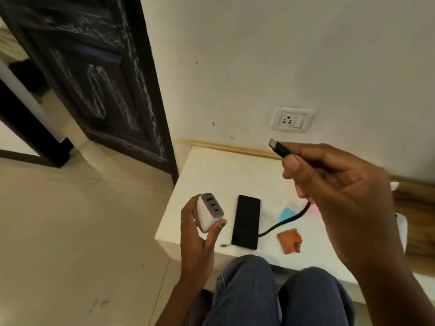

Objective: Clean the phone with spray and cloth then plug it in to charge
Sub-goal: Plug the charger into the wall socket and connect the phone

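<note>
A black phone (246, 222) lies flat on the low white table (211, 175), screen dark. Just left of it, off the table's left edge, my left hand (200, 234) holds a white charger brick (209, 211) with its grey port face turned up. My right hand (341, 184) is raised above the table and pinches the plug end of a black charging cable (279, 148); the cable hangs down and runs along the table to the phone's lower right side. An orange cloth (290, 240) sits crumpled right of the phone. No spray bottle is in view.
A white wall socket (292, 119) with a switch is on the wall just above the table. A dark carved door (98, 90) stands at the left. A blue patch (286, 214) lies on the table by the cable. My knees (270, 295) are at the table's front edge.
</note>
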Motion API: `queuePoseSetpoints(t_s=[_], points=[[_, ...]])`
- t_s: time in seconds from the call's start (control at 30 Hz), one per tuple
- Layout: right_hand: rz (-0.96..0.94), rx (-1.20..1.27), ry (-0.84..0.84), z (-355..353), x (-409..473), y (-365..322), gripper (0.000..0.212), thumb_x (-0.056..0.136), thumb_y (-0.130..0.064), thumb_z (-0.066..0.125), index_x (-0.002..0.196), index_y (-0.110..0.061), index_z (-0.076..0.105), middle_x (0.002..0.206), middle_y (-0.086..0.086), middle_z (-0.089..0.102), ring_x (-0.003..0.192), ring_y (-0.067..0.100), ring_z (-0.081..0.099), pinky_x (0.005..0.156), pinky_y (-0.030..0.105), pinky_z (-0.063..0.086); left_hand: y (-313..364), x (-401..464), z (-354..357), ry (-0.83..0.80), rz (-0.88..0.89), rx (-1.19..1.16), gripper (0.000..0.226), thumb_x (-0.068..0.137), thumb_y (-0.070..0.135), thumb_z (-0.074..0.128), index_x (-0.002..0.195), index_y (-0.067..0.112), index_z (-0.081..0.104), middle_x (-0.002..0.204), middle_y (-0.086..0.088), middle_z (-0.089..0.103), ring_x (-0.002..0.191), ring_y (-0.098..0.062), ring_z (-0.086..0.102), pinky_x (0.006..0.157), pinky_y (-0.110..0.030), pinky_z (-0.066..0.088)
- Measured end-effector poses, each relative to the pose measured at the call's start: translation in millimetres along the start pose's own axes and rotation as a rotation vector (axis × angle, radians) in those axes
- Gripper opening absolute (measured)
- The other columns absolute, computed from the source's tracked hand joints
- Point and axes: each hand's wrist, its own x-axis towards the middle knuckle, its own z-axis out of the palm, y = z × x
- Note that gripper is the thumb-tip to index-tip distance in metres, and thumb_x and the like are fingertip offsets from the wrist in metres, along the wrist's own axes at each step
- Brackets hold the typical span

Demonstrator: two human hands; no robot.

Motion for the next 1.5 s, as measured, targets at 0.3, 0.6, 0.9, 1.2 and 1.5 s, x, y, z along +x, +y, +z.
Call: queuePoseSetpoints(t_s=[0.3, 0.6, 0.9, 1.2, 1.5], points=[[-0.035, -0.175, -0.142, -19, -56, -9, 0.018, 0.076, -0.03, 0.066, 0.093, -0.033, 0.065, 0.081, -0.018, 0.068, 0.081, -0.003, 0.063, 0.068, 0.005, 0.048, 95, -24, -28, -0.254, 0.197, 0.024, 0.055, 0.07, 0.034, 0.07, 0.117, 0.038, 0.042, 0.113, 0.042, 0.045, 0.112, 0.005, 0.047, 0.082, -0.006, 0.045], [-0.165, -0.486, -0.11, -35, -78, -20, 0.021, 0.075, -0.019, 0.065, 0.093, -0.013, 0.074, 0.08, -0.003, 0.07, 0.076, 0.003, 0.055, 0.068, 0.005, 0.041, 129, -44, -31, -0.329, 0.329, 0.19, 0.056, 0.068, 0.04, 0.069, 0.116, 0.041, 0.041, 0.117, 0.038, 0.04, 0.11, 0.017, 0.041, 0.079, 0.004, 0.037], [-0.525, -0.455, 0.067, -25, -82, 7, 0.022, 0.076, 0.016, 0.059, 0.055, 0.018, 0.062, 0.035, 0.022, 0.055, 0.019, 0.02, 0.048, 0.061, 0.022, 0.044, 137, -41, -33, -0.345, 0.407, 0.307, 0.055, 0.066, 0.05, 0.067, 0.113, 0.044, 0.039, 0.116, 0.032, 0.04, 0.109, 0.022, 0.039, 0.078, 0.007, 0.033], [-0.533, -0.819, -0.042, -40, -82, -23, 0.02, 0.055, -0.007, 0.066, 0.073, -0.003, 0.074, 0.061, 0.01, 0.069, 0.053, 0.025, 0.064, 0.046, 0.027, 0.047, 139, -38, -39, -0.375, 0.453, 0.372, 0.061, 0.06, 0.055, 0.07, 0.112, 0.05, 0.038, 0.113, 0.034, 0.041, 0.107, 0.02, 0.041, 0.08, 0.006, 0.034], [-0.391, -0.836, -0.097, -34, -86, -21, 0.017, 0.057, 0.001, 0.072, 0.072, -0.006, 0.074, 0.063, 0.007, 0.069, 0.056, 0.025, 0.064, 0.046, 0.032, 0.055, 143, -32, -38, -0.402, 0.506, 0.386, 0.059, 0.059, 0.058, 0.069, 0.11, 0.049, 0.039, 0.11, 0.035, 0.044, 0.106, 0.02, 0.041, 0.081, 0.004, 0.037]])
